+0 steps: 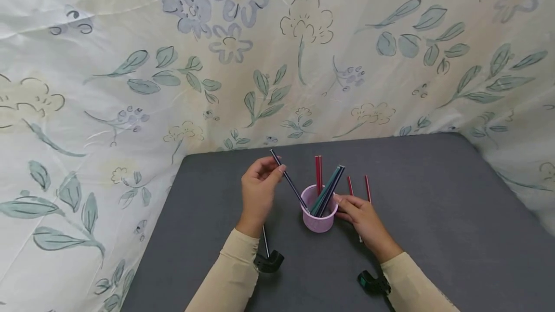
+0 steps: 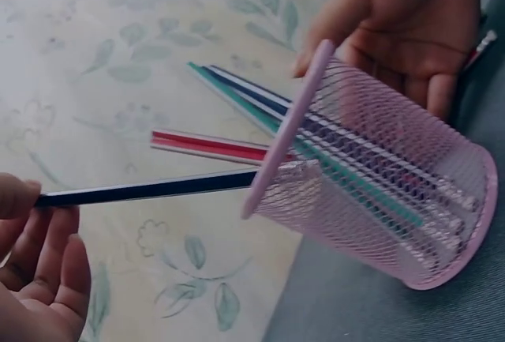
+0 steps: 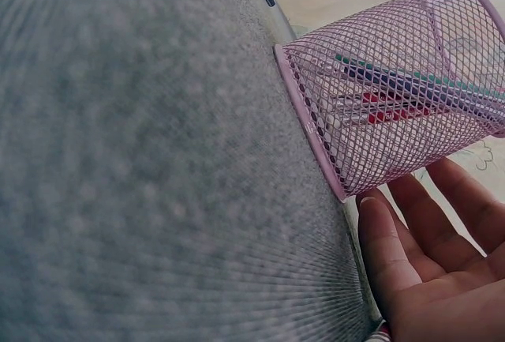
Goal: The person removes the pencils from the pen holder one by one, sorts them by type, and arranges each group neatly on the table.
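A pink mesh pencil cup (image 1: 318,226) stands upright on the grey tabletop. My left hand (image 1: 257,194) pinches a dark blue pencil (image 1: 289,181) near its upper end, between thumb and fingers. The pencil slants down, and its lower end is just inside the cup's rim, as the left wrist view shows. Inside the cup lean red pencils (image 1: 318,172), a teal pencil (image 2: 229,99) and dark blue pencils (image 1: 333,190). On the cup's right side is my right hand (image 1: 363,221), its loosely bent fingers against or very near the mesh wall; firm contact is unclear.
Two red pencils (image 1: 368,188) lie on the table right of the cup, partly behind my right hand. Another dark pencil (image 1: 265,240) lies by my left wrist. A flowered cloth (image 1: 260,95) rises behind the table's back edge. Black wrist devices (image 1: 269,261) sit under both forearms.
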{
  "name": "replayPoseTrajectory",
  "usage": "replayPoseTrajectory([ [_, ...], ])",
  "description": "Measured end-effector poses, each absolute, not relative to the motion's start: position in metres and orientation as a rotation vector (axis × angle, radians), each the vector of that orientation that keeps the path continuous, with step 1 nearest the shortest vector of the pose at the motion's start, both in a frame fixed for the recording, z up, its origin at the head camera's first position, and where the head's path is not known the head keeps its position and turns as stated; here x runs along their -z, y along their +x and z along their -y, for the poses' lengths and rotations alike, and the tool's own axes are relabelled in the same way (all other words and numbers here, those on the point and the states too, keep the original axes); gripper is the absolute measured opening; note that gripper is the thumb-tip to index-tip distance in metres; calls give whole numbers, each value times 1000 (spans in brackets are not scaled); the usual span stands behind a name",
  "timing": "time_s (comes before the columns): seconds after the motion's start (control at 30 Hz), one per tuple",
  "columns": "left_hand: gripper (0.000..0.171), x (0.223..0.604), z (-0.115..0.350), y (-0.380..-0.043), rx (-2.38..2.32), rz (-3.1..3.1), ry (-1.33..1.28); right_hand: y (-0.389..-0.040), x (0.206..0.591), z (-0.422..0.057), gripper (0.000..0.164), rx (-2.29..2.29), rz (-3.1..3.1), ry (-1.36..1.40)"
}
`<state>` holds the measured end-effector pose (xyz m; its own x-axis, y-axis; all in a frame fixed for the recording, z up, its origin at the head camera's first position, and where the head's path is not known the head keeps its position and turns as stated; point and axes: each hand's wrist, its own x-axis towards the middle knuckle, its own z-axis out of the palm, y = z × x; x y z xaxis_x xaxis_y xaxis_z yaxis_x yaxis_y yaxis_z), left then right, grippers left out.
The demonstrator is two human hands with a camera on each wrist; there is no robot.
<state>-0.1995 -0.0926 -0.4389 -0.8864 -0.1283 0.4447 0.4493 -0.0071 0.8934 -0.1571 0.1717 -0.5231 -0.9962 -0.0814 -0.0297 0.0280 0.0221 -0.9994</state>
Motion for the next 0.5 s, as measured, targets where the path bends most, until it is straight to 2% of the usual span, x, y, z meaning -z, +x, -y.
replayPoseTrajectory([
  [0.5, 24, 435, 121, -204, 1977, 1839, -222, -159, 522, -169, 46, 2146, -2186, -47],
])
